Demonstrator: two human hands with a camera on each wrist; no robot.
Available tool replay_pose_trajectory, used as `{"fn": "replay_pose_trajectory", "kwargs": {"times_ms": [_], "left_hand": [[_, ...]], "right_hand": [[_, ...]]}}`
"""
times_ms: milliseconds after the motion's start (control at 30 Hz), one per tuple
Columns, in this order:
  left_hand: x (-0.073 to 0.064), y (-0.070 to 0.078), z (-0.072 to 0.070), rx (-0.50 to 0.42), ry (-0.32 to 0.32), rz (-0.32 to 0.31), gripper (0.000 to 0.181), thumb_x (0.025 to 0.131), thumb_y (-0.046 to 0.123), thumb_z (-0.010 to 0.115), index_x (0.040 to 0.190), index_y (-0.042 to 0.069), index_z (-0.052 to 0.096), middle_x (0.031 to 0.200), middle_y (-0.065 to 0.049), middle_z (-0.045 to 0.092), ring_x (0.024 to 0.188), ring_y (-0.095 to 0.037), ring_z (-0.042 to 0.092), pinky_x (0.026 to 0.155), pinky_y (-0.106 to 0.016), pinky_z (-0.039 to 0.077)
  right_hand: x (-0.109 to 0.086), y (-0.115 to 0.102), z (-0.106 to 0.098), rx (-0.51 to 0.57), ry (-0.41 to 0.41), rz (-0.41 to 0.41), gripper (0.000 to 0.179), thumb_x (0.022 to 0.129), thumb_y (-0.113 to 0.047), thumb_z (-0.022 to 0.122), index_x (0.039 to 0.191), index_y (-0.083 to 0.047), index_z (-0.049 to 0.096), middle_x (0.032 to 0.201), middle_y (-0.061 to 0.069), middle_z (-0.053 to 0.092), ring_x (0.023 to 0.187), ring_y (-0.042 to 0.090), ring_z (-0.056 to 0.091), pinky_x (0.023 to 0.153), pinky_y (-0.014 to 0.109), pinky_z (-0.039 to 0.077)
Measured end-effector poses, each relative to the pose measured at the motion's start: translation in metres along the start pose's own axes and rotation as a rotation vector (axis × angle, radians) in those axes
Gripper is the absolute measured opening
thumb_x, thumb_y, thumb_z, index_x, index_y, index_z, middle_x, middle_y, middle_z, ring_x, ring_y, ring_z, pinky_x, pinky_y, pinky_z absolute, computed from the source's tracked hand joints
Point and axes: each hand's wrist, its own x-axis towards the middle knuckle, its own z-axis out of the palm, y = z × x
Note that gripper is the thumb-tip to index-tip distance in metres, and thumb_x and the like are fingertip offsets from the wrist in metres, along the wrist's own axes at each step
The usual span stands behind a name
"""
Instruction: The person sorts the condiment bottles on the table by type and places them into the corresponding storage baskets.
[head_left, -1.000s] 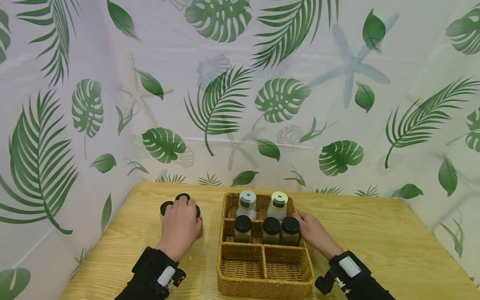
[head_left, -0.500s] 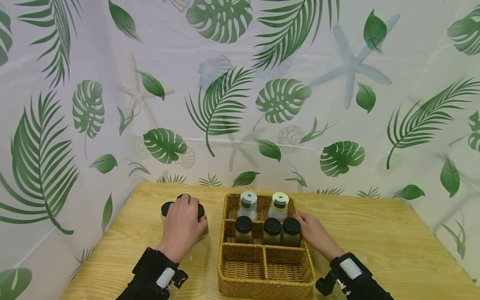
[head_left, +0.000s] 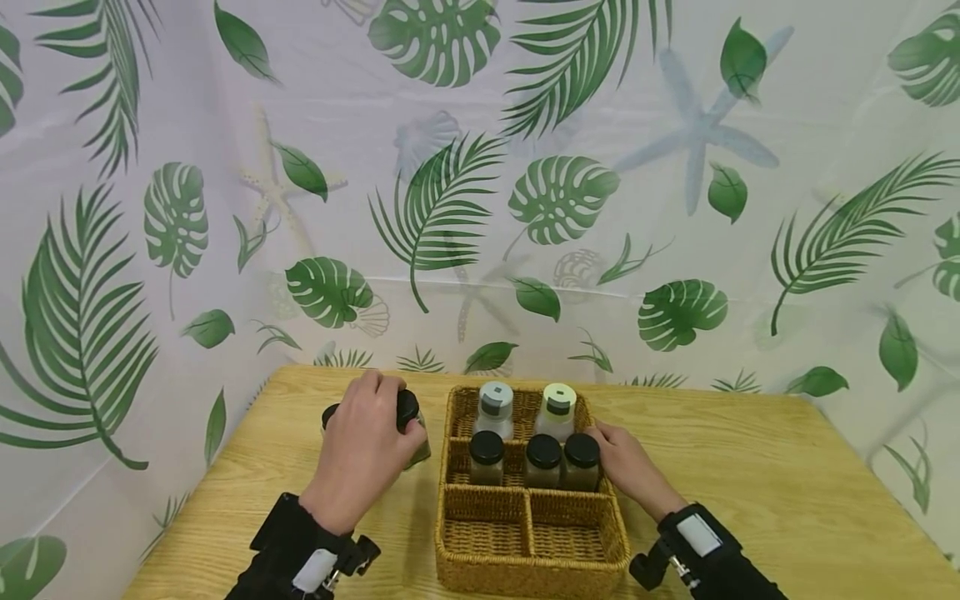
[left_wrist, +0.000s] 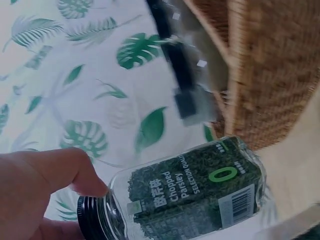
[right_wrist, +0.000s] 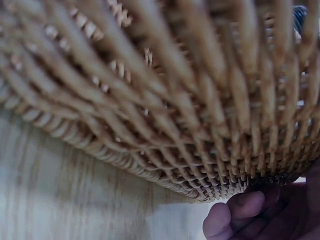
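My left hand (head_left: 363,450) grips a glass jar of chopped parsley (left_wrist: 195,187) by its black lid, left of the wicker basket (head_left: 528,577). The jar tilts, its base towards the basket, and in the left wrist view its printed label shows. Behind that hand another black-lidded jar (head_left: 327,415) is mostly hidden. My right hand (head_left: 633,473) holds the basket's right side near the back; in the right wrist view curled fingers (right_wrist: 247,204) lie against the weave. A light-blue-capped bottle (head_left: 495,410) and a yellow-green-capped bottle (head_left: 557,412) stand in the basket's back compartment.
Three black-lidded jars stand in the middle row: one jar (head_left: 486,458) at left and two jars (head_left: 543,461) side by side at right. The two front compartments (head_left: 483,537) show bare weave. A leaf-print cloth (head_left: 465,208) rises behind the wooden table (head_left: 757,467).
My left hand has lifted the parsley jar and shifted it slightly right, away from the other jars. The right hand and the basket have stayed in place.
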Motion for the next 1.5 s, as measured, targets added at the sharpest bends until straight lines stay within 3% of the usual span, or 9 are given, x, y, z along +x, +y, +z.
{"fn": "replay_pose_trajectory", "kwargs": {"times_ms": [200, 333, 467, 633, 800, 967, 1100, 1333, 1500], "left_hand": [[0.003, 0.021, -0.019, -0.035, 0.004, 0.032, 0.034, 0.073, 0.015, 0.064, 0.104, 0.002, 0.064, 0.093, -0.009, 0.053, 0.08, -0.021, 0.048, 0.06, -0.038, 0.052], [0.004, 0.04, -0.029, -0.057, -0.013, 0.072, 0.033, 0.077, 0.018, 0.063, 0.107, 0.004, 0.063, 0.095, -0.007, 0.051, 0.081, -0.018, 0.045, 0.063, -0.032, 0.05], [0.006, 0.056, -0.031, -0.083, -0.043, 0.118, 0.032, 0.078, 0.02, 0.063, 0.107, 0.006, 0.062, 0.095, -0.005, 0.05, 0.08, -0.016, 0.041, 0.062, -0.028, 0.047], [0.009, 0.074, -0.025, -0.13, -0.066, 0.175, 0.032, 0.075, 0.018, 0.065, 0.104, 0.005, 0.063, 0.093, -0.004, 0.05, 0.078, -0.015, 0.042, 0.062, -0.028, 0.049], [0.009, 0.097, -0.018, -0.16, -0.1, 0.239, 0.031, 0.075, 0.018, 0.065, 0.103, 0.004, 0.063, 0.095, -0.006, 0.051, 0.079, -0.015, 0.042, 0.06, -0.029, 0.05], [0.008, 0.121, -0.01, -0.17, -0.109, 0.3, 0.03, 0.075, 0.019, 0.067, 0.101, 0.003, 0.064, 0.098, -0.007, 0.053, 0.08, -0.013, 0.043, 0.06, -0.027, 0.051], [0.007, 0.135, -0.005, -0.155, -0.158, 0.344, 0.033, 0.078, 0.021, 0.067, 0.106, 0.004, 0.063, 0.101, -0.007, 0.054, 0.083, -0.014, 0.044, 0.062, -0.026, 0.051], [0.003, 0.151, 0.012, -0.15, -0.246, 0.393, 0.026, 0.079, 0.019, 0.067, 0.101, 0.006, 0.062, 0.093, -0.005, 0.053, 0.078, -0.012, 0.043, 0.058, -0.02, 0.047], [0.0, 0.158, 0.025, -0.153, -0.291, 0.409, 0.028, 0.078, 0.016, 0.068, 0.103, 0.005, 0.061, 0.091, -0.005, 0.051, 0.074, -0.011, 0.042, 0.053, -0.017, 0.045]], "right_hand": [[0.001, 0.002, 0.001, 0.002, -0.004, 0.013, 0.042, 0.106, -0.029, 0.033, 0.124, 0.002, 0.055, 0.048, -0.001, 0.028, 0.041, 0.014, 0.02, 0.043, 0.028, 0.027], [0.001, 0.002, 0.0, 0.003, 0.001, 0.006, 0.04, 0.106, -0.029, 0.032, 0.113, 0.001, 0.059, 0.05, -0.001, 0.028, 0.042, 0.014, 0.022, 0.045, 0.029, 0.028], [0.001, 0.001, 0.0, 0.022, 0.003, 0.003, 0.039, 0.105, -0.03, 0.033, 0.107, -0.003, 0.061, 0.049, -0.001, 0.029, 0.042, 0.015, 0.023, 0.044, 0.029, 0.028], [0.002, 0.002, 0.001, 0.039, -0.001, 0.002, 0.039, 0.105, -0.031, 0.033, 0.097, -0.004, 0.061, 0.048, -0.002, 0.029, 0.041, 0.015, 0.023, 0.043, 0.028, 0.027], [0.002, 0.001, 0.001, 0.038, 0.011, 0.022, 0.037, 0.105, -0.03, 0.033, 0.099, -0.004, 0.059, 0.047, -0.001, 0.029, 0.04, 0.015, 0.022, 0.041, 0.027, 0.026], [0.001, 0.001, -0.001, 0.038, 0.019, 0.009, 0.038, 0.105, -0.029, 0.033, 0.087, -0.006, 0.057, 0.051, 0.0, 0.033, 0.042, 0.015, 0.026, 0.043, 0.027, 0.028], [0.0, 0.0, 0.0, 0.037, 0.019, -0.006, 0.038, 0.105, -0.029, 0.033, 0.083, -0.007, 0.056, 0.052, 0.001, 0.035, 0.042, 0.015, 0.028, 0.043, 0.027, 0.029], [-0.002, 0.0, 0.0, 0.058, 0.002, -0.009, 0.044, 0.105, -0.032, 0.032, 0.079, -0.006, 0.055, 0.055, 0.001, 0.04, 0.047, 0.016, 0.035, 0.047, 0.028, 0.034], [-0.003, 0.001, -0.001, 0.067, -0.003, -0.014, 0.043, 0.106, -0.03, 0.032, 0.088, -0.003, 0.059, 0.053, 0.0, 0.04, 0.045, 0.015, 0.034, 0.045, 0.027, 0.034]]}}
